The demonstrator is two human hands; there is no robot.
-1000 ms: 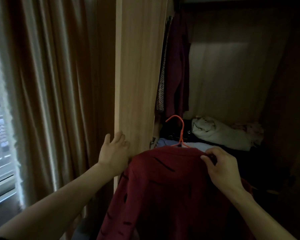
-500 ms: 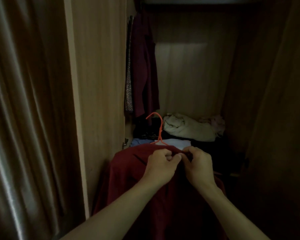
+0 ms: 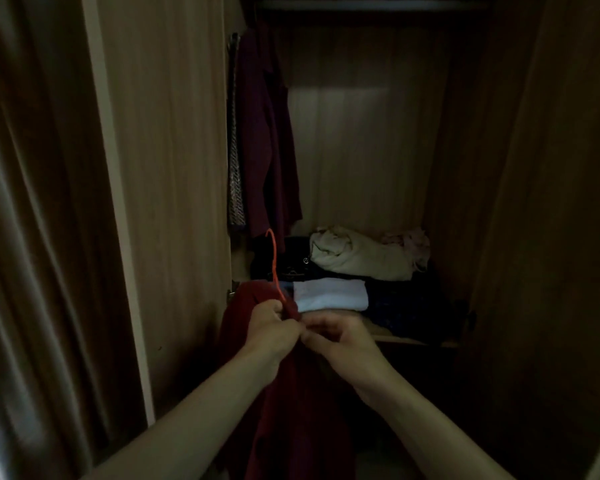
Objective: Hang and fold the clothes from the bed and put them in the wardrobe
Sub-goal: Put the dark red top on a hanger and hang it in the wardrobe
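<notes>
Both hands were closed on the neck of the red garment (image 3: 284, 393), right where the orange hanger (image 3: 275, 268) came out of the collar. Left hand (image 3: 274, 332) was clenched on the fabric at the base of the hook; right hand (image 3: 340, 336) pinched the cloth just beside it, fingertips touching the left. I couldn't tell whether the right also caught the hanger wire underneath.

The garment hung straight down from my grip, long axis vertical, bulk of it below and slightly to the left of my wrists. The hook rose up and a bit left from the left hand, edge-on to me.

The relation that mattered: the rail (image 3: 368, 4) was high above the grip and further in, running left to right across the top of the wardrobe (image 3: 368, 150). Hook and rail were well apart. My guess was the hook opening needed turning to face the rail before lifting. The left hand was nearer the hook, so likely the one to carry it up.

A dark red hung garment (image 3: 267, 133) was up and left of the grip, against the side wall. Free rail lay to its right. The folded pile (image 3: 329, 294) sat just beyond my knuckles on the shelf, so the hem should clear it when lifted.
</notes>
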